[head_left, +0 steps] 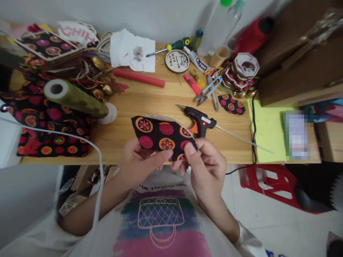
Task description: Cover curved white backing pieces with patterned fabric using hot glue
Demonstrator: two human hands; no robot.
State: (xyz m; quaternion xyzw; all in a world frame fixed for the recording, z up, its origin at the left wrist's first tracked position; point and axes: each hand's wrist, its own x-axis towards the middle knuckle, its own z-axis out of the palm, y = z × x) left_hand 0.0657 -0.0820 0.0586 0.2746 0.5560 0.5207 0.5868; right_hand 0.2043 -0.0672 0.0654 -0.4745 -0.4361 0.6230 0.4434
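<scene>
Both my hands hold a fan-shaped piece covered in black cloth with red and orange round patterns (160, 134), just above the near edge of the wooden table (150, 100). My left hand (142, 160) pinches its lower edge with the thumb on top. My right hand (206, 166) pinches its lower right corner, thumb pressed on the cloth. A black hot glue gun (199, 121) with an orange trigger lies right behind the piece, its red light on and a glue stick pointing out to the right.
A green roll (75, 96) and matching patterned cloth (48, 125) lie at the left. Behind are a red stick (139, 77), thread snips (209, 89), a glue tube (198, 62), a screwdriver (171, 46), a small patterned scrap (232, 104) and stacked octagonal pieces (243, 71). A red stool (265, 182) stands on the floor at the right.
</scene>
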